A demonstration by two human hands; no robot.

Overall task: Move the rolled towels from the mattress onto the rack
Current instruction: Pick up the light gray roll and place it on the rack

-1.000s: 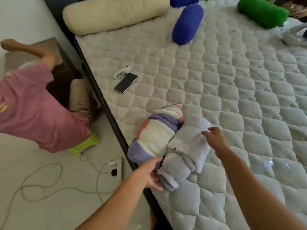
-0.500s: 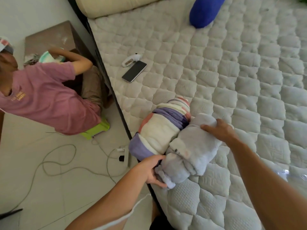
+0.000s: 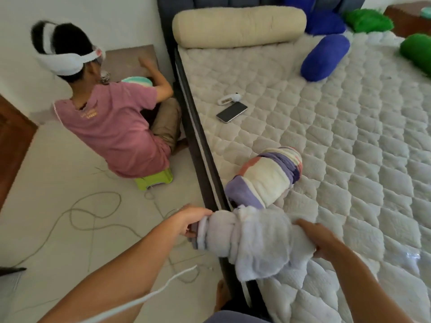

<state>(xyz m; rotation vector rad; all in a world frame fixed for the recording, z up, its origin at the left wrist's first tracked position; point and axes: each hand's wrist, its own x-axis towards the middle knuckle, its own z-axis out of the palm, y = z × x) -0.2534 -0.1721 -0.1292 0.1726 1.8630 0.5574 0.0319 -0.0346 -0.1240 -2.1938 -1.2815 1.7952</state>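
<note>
A pale lavender rolled towel (image 3: 254, 238) hangs over the mattress's left edge, held at both ends. My left hand (image 3: 190, 220) grips its left end and my right hand (image 3: 319, 238) grips its right end. A loose flap droops below it. Just beyond lies a striped rolled towel (image 3: 268, 177) in white, purple and pink, resting on the quilted white mattress (image 3: 349, 141) near its edge. No rack is in view.
A phone (image 3: 231, 112) and a small white device (image 3: 229, 99) lie on the mattress. A cream bolster (image 3: 238, 26), blue cushions (image 3: 325, 57) and green cushions (image 3: 368, 21) sit at the head. A person in a pink shirt (image 3: 112, 122) sits on a green stool (image 3: 155, 179) left of the bed; cables (image 3: 93, 215) trail on the floor.
Both hands closed on the lavender towel and lifted it off the mattress toward me and leftward, away from the striped towel. The view tilted up.
</note>
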